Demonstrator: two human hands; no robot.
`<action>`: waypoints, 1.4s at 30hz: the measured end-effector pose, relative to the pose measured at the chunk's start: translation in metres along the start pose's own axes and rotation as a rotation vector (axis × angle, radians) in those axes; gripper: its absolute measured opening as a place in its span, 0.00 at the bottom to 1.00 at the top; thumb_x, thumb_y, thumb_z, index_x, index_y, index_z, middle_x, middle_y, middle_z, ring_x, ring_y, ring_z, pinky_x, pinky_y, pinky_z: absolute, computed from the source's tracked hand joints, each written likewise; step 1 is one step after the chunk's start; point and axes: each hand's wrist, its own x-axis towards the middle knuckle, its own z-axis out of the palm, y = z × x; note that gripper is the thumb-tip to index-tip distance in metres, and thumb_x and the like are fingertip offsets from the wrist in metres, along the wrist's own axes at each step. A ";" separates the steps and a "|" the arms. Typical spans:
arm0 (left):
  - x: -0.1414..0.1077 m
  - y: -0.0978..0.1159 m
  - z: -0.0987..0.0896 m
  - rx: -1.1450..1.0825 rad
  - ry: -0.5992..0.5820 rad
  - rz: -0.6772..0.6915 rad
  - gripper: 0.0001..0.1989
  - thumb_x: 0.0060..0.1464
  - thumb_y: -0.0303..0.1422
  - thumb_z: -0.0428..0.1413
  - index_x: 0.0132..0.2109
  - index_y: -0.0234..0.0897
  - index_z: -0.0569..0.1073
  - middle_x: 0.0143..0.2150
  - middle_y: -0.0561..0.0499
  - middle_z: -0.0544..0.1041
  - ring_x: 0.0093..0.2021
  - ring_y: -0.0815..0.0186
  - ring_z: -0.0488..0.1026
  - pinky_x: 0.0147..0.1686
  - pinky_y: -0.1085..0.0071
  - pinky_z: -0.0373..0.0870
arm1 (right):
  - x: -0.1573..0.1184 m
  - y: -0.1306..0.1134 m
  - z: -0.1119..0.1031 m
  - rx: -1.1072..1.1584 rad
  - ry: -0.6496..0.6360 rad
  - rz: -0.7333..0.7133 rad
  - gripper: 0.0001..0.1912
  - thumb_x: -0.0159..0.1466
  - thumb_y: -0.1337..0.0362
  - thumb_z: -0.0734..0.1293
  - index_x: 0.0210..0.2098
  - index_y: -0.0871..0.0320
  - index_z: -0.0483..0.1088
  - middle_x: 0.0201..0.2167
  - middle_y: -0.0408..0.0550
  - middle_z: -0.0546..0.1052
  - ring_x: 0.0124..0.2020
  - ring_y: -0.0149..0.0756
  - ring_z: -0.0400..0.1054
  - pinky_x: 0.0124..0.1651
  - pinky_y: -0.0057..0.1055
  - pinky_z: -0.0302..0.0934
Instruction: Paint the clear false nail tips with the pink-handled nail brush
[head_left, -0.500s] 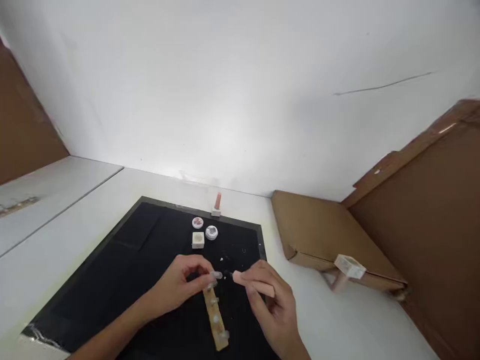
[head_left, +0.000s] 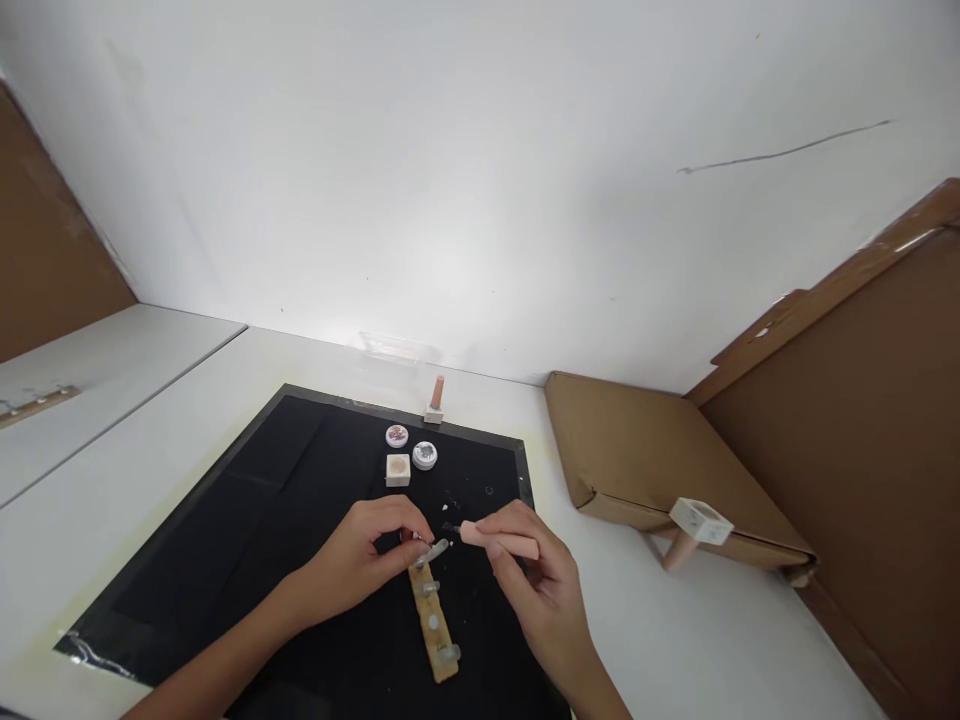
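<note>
Two pinching hands: your left hand has the clear tip, your right hand the pink-handled brush; a brush wobble could knock the tip askew.

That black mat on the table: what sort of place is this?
Probably a small craft workstation: two round containers sit on a black mat, and the right hand holds a pink tool.

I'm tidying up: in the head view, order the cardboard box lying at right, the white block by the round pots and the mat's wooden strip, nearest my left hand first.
1. Wooden strip, just right of your left hand.
2. White block, beyond that hand.
3. Cardboard box, far right.
</note>
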 end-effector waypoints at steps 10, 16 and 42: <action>0.000 -0.002 0.001 0.028 0.026 0.044 0.05 0.55 0.23 0.54 0.34 0.32 0.74 0.32 0.47 0.74 0.33 0.67 0.72 0.34 0.74 0.68 | 0.000 0.000 -0.001 0.062 -0.139 -0.009 0.08 0.62 0.70 0.63 0.34 0.54 0.73 0.27 0.45 0.74 0.27 0.34 0.67 0.29 0.29 0.61; -0.001 -0.002 0.000 0.026 0.030 0.057 0.05 0.55 0.23 0.54 0.34 0.33 0.74 0.33 0.48 0.75 0.34 0.67 0.73 0.36 0.74 0.69 | 0.001 0.003 -0.001 0.015 -0.020 0.053 0.07 0.62 0.68 0.64 0.32 0.54 0.74 0.27 0.45 0.74 0.27 0.34 0.68 0.27 0.29 0.61; -0.003 -0.004 0.004 0.082 0.054 0.170 0.06 0.53 0.22 0.56 0.35 0.34 0.76 0.33 0.47 0.76 0.34 0.67 0.74 0.34 0.74 0.72 | -0.002 0.001 0.005 -0.173 0.106 -0.044 0.06 0.61 0.66 0.66 0.27 0.55 0.74 0.23 0.45 0.75 0.21 0.32 0.66 0.23 0.28 0.61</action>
